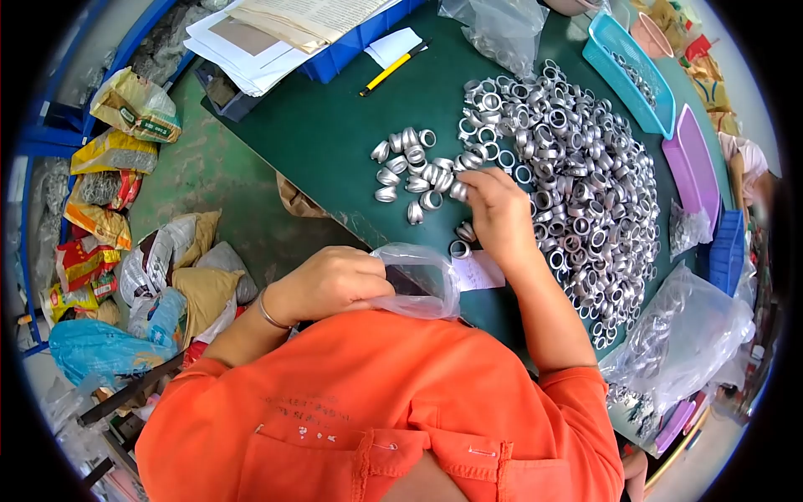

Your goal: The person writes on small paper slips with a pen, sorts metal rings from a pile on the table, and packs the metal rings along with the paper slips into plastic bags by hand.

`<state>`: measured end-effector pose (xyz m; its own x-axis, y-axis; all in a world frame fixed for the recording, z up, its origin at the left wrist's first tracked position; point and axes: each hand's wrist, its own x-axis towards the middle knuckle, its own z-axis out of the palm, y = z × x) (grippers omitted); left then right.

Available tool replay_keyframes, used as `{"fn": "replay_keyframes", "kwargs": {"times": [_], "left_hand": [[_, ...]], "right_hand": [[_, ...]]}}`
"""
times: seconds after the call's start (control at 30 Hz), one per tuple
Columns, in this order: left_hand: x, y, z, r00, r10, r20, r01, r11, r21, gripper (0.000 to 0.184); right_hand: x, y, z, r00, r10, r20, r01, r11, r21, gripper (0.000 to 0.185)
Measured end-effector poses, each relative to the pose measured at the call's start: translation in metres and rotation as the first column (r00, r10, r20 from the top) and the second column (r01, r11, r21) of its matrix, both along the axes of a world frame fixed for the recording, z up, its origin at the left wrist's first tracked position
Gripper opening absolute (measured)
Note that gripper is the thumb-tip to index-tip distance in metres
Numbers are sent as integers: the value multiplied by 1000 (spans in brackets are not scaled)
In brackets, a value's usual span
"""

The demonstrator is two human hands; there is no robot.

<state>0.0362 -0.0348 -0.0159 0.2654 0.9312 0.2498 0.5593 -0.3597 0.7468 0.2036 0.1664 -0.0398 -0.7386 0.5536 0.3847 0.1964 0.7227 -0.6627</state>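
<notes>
My left hand [339, 280], with a bracelet at the wrist, is closed on the rim of a clear plastic bag [431, 280], whose mouth gapes at the table's edge. My right hand [500, 213] reaches over the table with fingers pinched at a silver metal ring [459, 191]. Just left of those fingertips lies a small group of similar rings [415, 155], some touching one another. A large heap of metal rings [577, 167] spreads to the right of my right hand. Under my right wrist, a slip of paper [478, 271] with writing is partly covered.
The green table [335, 142] holds a yellow pen [393, 70], papers [251, 50] over a blue bin, and a plastic bag [502, 33]. A turquoise basket [631, 75], a purple tray [693, 163] and a large clear bag [686, 330] line the right side. Filled sacks [201, 301] crowd the floor at left.
</notes>
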Motion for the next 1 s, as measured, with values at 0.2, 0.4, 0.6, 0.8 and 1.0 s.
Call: {"fn": "replay_keyframes", "kwargs": {"times": [0.2, 0.4, 0.6, 0.8, 1.0], "left_hand": [[0, 5, -2, 1000, -25, 1, 25, 1000, -4, 13], [1, 5, -3, 1000, 1, 27, -1, 1000, 21, 11], [1, 5, -4, 999, 6, 48, -7, 1000, 29, 12], [-2, 3, -2, 1000, -15, -1, 15, 1000, -7, 15], [-1, 3, -5, 1000, -8, 26, 8, 1000, -4, 14]], "right_hand": [[15, 1, 25, 1000, 2, -23, -22, 406, -913, 9], [29, 4, 7, 987, 136, -79, -148, 974, -172, 23], [18, 0, 11, 1000, 20, -24, -24, 981, -193, 7], [1, -1, 14, 958, -105, 268, 134, 987, -93, 15], [1, -2, 10, 971, -137, 196, 155, 985, -81, 19]]}}
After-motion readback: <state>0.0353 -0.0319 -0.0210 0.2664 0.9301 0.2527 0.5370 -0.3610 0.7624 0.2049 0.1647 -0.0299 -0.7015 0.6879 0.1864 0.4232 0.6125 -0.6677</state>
